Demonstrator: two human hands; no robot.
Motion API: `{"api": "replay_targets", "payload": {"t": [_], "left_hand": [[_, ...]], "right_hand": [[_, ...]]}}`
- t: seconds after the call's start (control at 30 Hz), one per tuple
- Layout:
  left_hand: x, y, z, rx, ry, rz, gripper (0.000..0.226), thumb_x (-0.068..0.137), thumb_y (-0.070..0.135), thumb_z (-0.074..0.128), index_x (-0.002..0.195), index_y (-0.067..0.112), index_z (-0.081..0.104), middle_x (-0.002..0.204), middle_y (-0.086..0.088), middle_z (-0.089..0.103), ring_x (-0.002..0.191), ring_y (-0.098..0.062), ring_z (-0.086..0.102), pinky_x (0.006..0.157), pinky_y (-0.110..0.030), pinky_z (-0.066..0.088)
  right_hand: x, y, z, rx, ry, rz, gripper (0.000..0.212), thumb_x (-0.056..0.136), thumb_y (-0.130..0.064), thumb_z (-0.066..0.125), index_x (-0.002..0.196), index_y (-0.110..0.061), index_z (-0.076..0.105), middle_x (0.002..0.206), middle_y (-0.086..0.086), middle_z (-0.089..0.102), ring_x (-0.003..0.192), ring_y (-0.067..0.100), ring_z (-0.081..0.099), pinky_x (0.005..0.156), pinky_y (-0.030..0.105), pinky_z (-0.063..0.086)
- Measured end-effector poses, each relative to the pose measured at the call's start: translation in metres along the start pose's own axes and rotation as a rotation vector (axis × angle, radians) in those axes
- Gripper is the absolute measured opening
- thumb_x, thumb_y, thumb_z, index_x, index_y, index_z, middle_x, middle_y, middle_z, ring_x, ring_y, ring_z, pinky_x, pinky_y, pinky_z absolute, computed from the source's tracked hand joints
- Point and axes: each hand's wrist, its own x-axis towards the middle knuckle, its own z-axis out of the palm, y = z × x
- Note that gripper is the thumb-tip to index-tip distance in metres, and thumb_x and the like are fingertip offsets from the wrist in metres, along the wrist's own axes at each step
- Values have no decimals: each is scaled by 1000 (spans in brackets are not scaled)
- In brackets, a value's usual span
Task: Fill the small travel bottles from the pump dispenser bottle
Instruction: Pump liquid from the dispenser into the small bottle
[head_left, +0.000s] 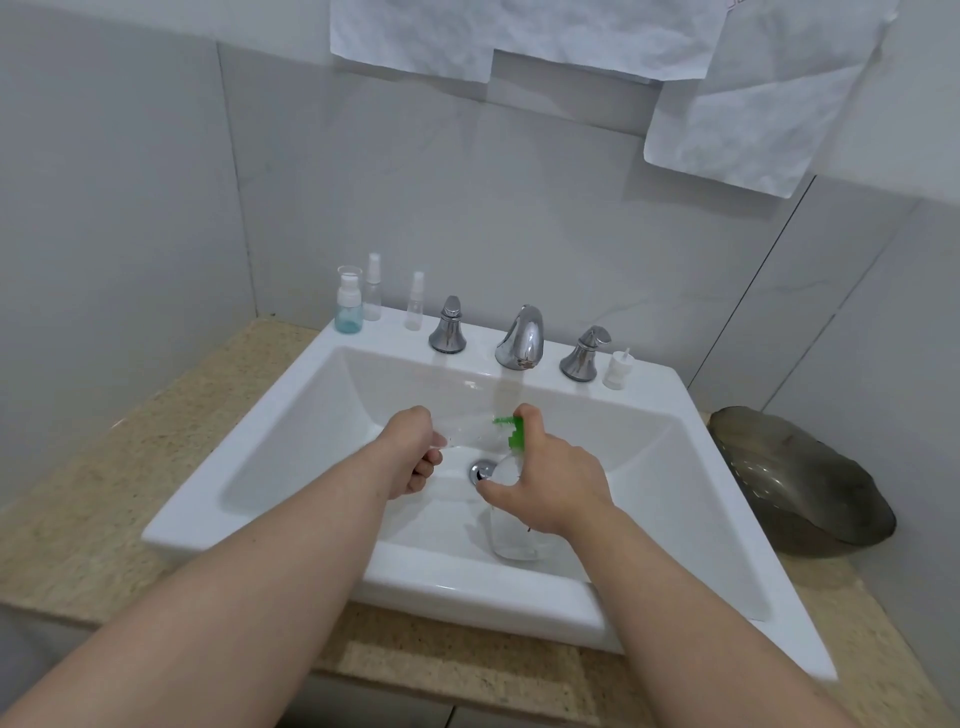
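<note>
Over the white ceramic sink (727, 519), our left hand (410, 457) closes its grip round the base end of a small clear plastic travel bottle (467, 434). The bottle lies nearly level, its long axis running left to right and its mouth turned right, just at the spout of the green pump head (516, 434). Our right hand (550, 483) has its grip wrapped about the neck of the clear, round-shouldered pump dispenser bottle (511, 538) (roughly upright, base low in the basin, spout pointing left), one finger on top of the pump. On the sink's back ledge stand a blue-tinted bottle (347, 312) and two slim clear spray bottles (373, 291), left of the chrome faucet (522, 338). The table (78, 499) is speckled beige stone.
</note>
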Motion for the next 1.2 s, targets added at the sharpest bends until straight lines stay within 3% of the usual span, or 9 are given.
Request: {"api": "replay_targets", "payload": {"t": [0.3, 0.57, 0.8, 0.97, 1.1, 1.2], "left_hand": [[2, 0, 0, -8, -13, -4, 29, 99, 22, 29, 93, 10, 54, 62, -2, 41, 47, -16, 23, 45, -21, 18], [1, 0, 1, -7, -20, -6, 29, 100, 21, 29, 94, 9, 55, 63, -3, 41, 49, -16, 22, 49, -24, 17], [1, 0, 0, 3, -16, -11, 30, 100, 20, 29, 91, 8, 56, 63, -4, 42, 49, -16, 24, 48, -23, 18], [1, -1, 0, 20, -18, -22, 31, 100, 22, 30, 92, 8, 57, 63, -4, 44, 48, -15, 24, 48, -23, 19], [1, 0, 0, 12, -3, -26, 31, 100, 23, 30, 91, 9, 57, 62, -3, 44, 49, -15, 25, 47, -22, 19], [-1, 1, 0, 0, 4, -14, 31, 100, 23, 30, 90, 10, 56, 61, -3, 44, 48, -16, 24, 47, -23, 19]], "right_hand": [[-2, 2, 1, 4, -8, -4, 100, 80, -70, 57, 153, -36, -1, 126, -14, 63, 91, 26, 67, 74, 35, 51], [0, 1, 1, 46, 11, -2, 91, 80, -67, 61, 147, -34, 10, 116, -15, 65, 78, 24, 63, 67, 33, 46], [0, 1, 0, 41, -7, 2, 83, 79, -68, 60, 140, -33, 16, 105, -13, 66, 71, 23, 67, 69, 36, 53], [-1, 0, -1, 48, -14, 9, 79, 79, -69, 60, 135, -32, 19, 106, -12, 67, 73, 24, 66, 70, 37, 54], [-3, 0, -4, 43, -18, -13, 84, 80, -68, 61, 142, -32, 17, 96, -17, 60, 75, 23, 62, 66, 35, 48], [-7, 1, -5, 170, -37, -50, 95, 81, -70, 64, 150, -35, 9, 110, -17, 60, 86, 21, 61, 74, 34, 46]]}}
